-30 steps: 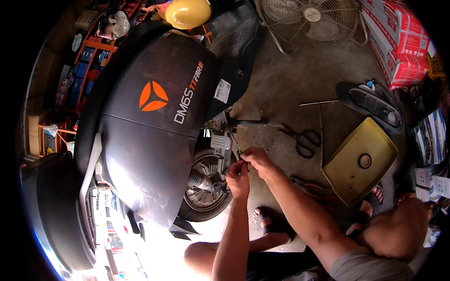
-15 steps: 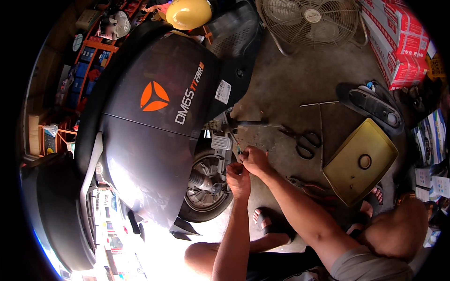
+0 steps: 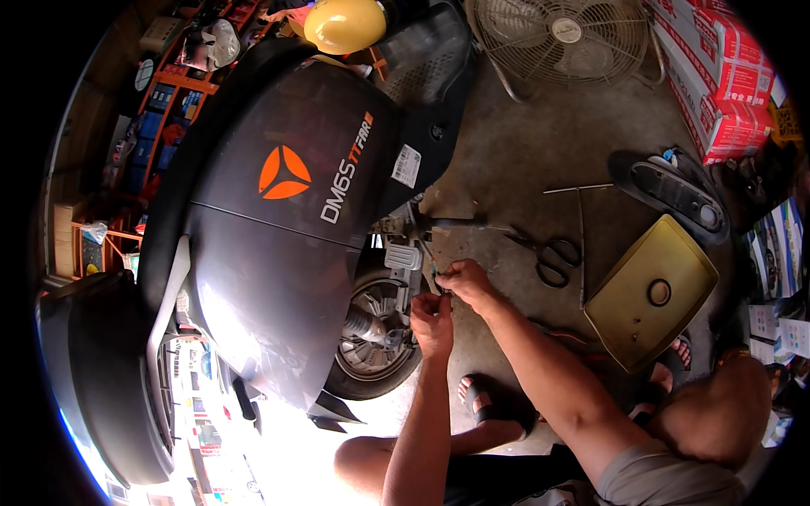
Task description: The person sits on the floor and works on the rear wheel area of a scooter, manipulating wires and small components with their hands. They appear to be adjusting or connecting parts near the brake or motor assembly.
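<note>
Two hands of yours meet beside the rear wheel [image 3: 375,333] of the dark grey scooter [image 3: 287,253]. Your left hand [image 3: 432,319] comes straight up from the lower edge, forearm nearly vertical, its fingers [image 3: 429,299] curled in tight on something small that you cannot make out. Your right hand [image 3: 466,282] reaches in from the lower right, elbow bent, wrist angled toward the scooter, its fingers [image 3: 445,278] pinched on a thin wire or cable end [image 3: 429,263] that runs up toward the grey bracket [image 3: 403,257]. The two sets of fingers are just beside each other, nearly touching. Right of your fingers, on the concrete floor [image 3: 540,143], lie black scissors [image 3: 548,250], and farther right a yellow tray [image 3: 654,291].
</note>
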{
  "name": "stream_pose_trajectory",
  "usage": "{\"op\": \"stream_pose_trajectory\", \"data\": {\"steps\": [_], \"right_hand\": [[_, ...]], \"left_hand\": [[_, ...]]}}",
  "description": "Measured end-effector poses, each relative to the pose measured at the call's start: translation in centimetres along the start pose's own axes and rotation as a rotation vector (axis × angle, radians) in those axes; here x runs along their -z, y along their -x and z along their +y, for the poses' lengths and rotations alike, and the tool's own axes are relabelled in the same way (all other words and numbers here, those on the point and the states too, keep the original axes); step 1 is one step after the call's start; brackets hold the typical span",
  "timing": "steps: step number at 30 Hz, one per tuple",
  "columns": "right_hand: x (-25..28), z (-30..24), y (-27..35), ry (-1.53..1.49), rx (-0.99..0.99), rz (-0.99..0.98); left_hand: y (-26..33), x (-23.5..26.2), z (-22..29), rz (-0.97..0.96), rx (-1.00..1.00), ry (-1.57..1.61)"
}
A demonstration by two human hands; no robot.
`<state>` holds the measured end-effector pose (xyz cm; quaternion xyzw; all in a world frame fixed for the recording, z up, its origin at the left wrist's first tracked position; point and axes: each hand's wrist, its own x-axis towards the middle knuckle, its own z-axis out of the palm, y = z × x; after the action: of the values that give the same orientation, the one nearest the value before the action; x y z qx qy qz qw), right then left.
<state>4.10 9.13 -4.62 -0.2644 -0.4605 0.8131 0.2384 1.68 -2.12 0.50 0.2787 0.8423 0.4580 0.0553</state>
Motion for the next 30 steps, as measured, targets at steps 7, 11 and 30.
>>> {"op": "stream_pose_trajectory", "data": {"steps": [7,11,30], "right_hand": [[-0.3,0.3,0.0,-0.105,-0.028,0.027],[-0.4,-0.2,0.4,0.025,0.011,0.021],[0.7,0.1,0.7,-0.023,0.031,-0.044]], "left_hand": [[0.0,-0.1,-0.1,-0.013,-0.008,0.008],[-0.2,0.2,-0.4,-0.010,-0.034,-0.018],[-1.6,-0.5,-0.1,-0.031,0.038,-0.049]]}}
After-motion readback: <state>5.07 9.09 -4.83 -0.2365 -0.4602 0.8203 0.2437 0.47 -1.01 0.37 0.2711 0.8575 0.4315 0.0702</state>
